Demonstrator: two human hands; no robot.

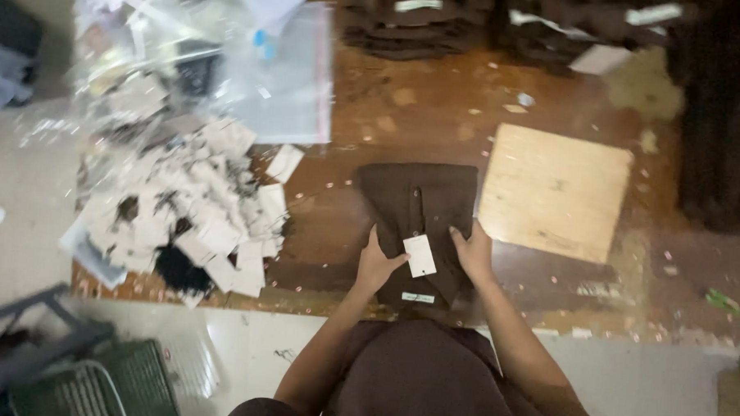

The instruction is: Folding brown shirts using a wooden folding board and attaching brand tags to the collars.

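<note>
A dark brown folded garment (pixel 418 205) lies on the brown table (pixel 406 111) in front of me. A small white tag (pixel 420 256) rests on its near half. My left hand (pixel 375 264) presses on the garment's left side, thumb touching the tag's edge. My right hand (pixel 472 253) lies flat on the garment's right side, just beside the tag. A white label (pixel 417 297) shows at the garment's near edge.
A heap of white paper tags with black strings (pixel 198 210) covers the table's left. Clear plastic bags (pixel 228 55) lie behind it. A light wooden board (pixel 555 190) sits right of the garment. Stacked dark garments (pixel 409 21) line the far edge. A green wire basket (pixel 110 383) stands lower left.
</note>
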